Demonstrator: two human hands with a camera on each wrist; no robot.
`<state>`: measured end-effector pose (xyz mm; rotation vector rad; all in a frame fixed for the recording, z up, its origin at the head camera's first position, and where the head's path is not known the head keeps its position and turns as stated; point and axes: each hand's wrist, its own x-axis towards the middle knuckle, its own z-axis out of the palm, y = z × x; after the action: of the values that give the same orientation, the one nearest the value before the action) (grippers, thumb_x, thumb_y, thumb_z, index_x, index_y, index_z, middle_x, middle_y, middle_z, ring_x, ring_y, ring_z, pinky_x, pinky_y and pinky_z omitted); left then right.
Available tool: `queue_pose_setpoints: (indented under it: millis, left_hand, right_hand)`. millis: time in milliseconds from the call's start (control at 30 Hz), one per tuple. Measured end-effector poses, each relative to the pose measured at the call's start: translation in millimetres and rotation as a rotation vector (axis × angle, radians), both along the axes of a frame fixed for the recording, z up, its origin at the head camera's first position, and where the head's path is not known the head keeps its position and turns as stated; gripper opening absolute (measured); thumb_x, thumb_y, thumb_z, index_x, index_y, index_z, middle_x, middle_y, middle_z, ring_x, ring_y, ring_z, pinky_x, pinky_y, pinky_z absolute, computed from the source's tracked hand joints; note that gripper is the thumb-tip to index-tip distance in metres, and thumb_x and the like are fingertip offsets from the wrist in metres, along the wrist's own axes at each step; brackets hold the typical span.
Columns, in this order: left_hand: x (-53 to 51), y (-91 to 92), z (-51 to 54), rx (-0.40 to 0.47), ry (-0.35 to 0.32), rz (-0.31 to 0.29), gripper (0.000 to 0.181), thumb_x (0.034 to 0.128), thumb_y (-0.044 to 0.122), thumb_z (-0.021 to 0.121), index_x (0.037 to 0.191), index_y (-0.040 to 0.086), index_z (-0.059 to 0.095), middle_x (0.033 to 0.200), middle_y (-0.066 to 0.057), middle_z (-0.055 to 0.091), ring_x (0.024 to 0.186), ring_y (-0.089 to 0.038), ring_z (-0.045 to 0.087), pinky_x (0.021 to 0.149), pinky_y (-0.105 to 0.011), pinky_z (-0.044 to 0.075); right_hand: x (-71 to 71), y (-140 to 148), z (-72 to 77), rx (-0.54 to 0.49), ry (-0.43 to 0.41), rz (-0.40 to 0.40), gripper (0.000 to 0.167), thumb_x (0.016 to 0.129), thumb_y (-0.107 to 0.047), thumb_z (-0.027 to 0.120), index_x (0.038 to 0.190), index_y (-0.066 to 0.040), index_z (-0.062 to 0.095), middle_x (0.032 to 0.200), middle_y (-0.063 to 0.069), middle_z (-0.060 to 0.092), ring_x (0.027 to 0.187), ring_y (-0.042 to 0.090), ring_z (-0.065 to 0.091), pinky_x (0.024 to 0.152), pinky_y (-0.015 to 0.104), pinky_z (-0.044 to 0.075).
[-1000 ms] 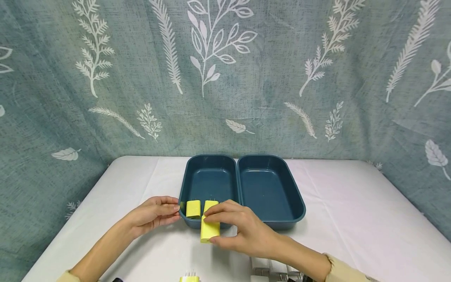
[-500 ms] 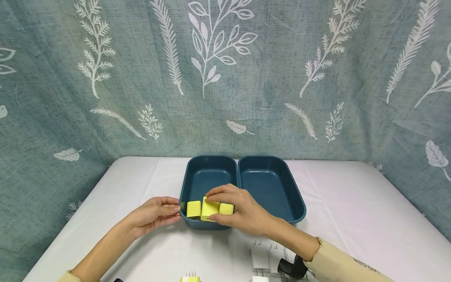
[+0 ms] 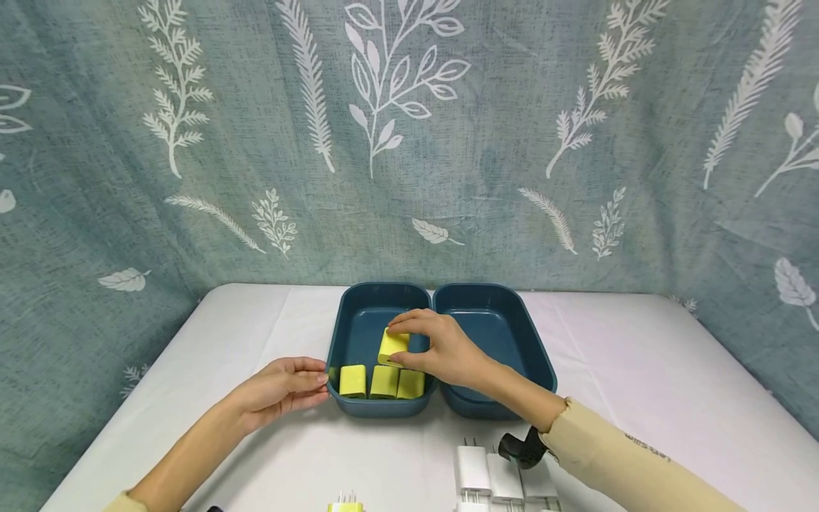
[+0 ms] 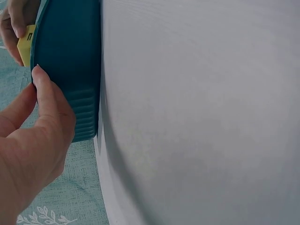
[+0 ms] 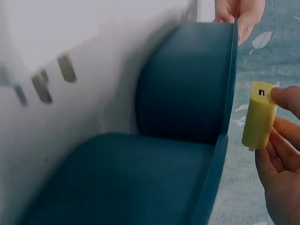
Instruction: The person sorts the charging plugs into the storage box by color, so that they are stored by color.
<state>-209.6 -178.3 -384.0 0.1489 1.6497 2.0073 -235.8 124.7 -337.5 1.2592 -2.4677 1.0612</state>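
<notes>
My right hand (image 3: 448, 355) pinches a yellow USB charger plug (image 3: 392, 347) between thumb and fingers, above the left dark blue bin (image 3: 384, 409). In the right wrist view the held charger (image 5: 259, 117) shows its USB port on the end nearest the thumb. Three more yellow chargers, left (image 3: 352, 381), middle (image 3: 384, 382) and right (image 3: 411, 384), sit in a row along that bin's near wall. My left hand (image 3: 281, 390) grips the left bin's rim at its near left side. The left wrist view shows thumb and fingers on either side of the rim (image 4: 33, 51).
A second dark blue bin (image 3: 495, 341) stands right of the first. Several white charger plugs (image 3: 473, 469) lie below my right forearm, near a black wrist strap piece (image 3: 526, 449). Another yellow charger (image 3: 345, 507) is cut off by the bottom edge. A patterned curtain (image 3: 448, 235) hangs behind.
My right hand has moved the held yellow charger from in front of the left bin up and away, over its inside, uncovering the chargers there. My left hand stays on the rim.
</notes>
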Motion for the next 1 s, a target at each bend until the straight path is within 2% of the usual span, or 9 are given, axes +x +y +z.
queue_pose_setpoints:
  millis: [200,367,633,733,1000]
  left_hand:
    - [1.1,-0.2,-0.7,0.009,-0.002,-0.002,0.041,0.0969,-0.001,0.059,0.128,-0.016,0.038,0.101,-0.014,0.061,0.092,-0.019,0.068,0.089,-0.029,0.057]
    - [1.1,0.0,-0.2,0.01,0.004,0.0,0.04,0.0971,-0.001,0.059,0.128,-0.016,0.039,0.101,-0.013,0.061,0.092,-0.019,0.068,0.089,-0.029,0.057]
    - [0.2,-1.3,0.8,0.002,0.007,0.006,0.043,0.0976,0.0,0.058,0.131,-0.017,0.036,0.103,-0.014,0.06,0.093,-0.02,0.067,0.089,-0.029,0.057]
    - [0.0,-1.6,0.5,0.005,0.006,0.007,0.042,0.0977,0.0,0.058,0.13,-0.016,0.037,0.102,-0.014,0.06,0.093,-0.02,0.068,0.089,-0.029,0.057]
    - [0.2,-0.4,0.8,0.017,0.008,-0.004,0.039,0.098,0.0,0.058,0.128,-0.016,0.039,0.102,-0.014,0.06,0.093,-0.019,0.067,0.09,-0.03,0.057]
  right_hand:
    - [-9.2,-2.9,3.4,0.042,-0.028,-0.018,0.034,0.087,-0.015,0.078,0.118,-0.002,0.07,0.123,0.008,0.064,0.114,0.024,0.058,0.081,0.036,0.057]
    - [-16.5,-5.9,9.0,0.079,0.0,-0.004,0.033,0.088,-0.014,0.077,0.118,-0.001,0.07,0.123,0.011,0.064,0.114,0.027,0.058,0.081,0.041,0.057]
    - [-28.1,-17.7,16.2,0.121,0.007,-0.024,0.034,0.089,-0.017,0.076,0.12,-0.003,0.07,0.126,0.009,0.063,0.119,0.027,0.056,0.097,0.051,0.048]
    - [-32.4,-23.3,15.4,0.112,-0.007,-0.008,0.034,0.089,-0.016,0.076,0.12,-0.002,0.07,0.126,0.011,0.063,0.119,0.028,0.055,0.097,0.049,0.049]
    - [-49.2,-33.5,12.2,0.12,-0.052,0.05,0.034,0.09,-0.016,0.075,0.121,-0.003,0.069,0.126,0.01,0.063,0.113,0.023,0.059,0.088,0.032,0.055]
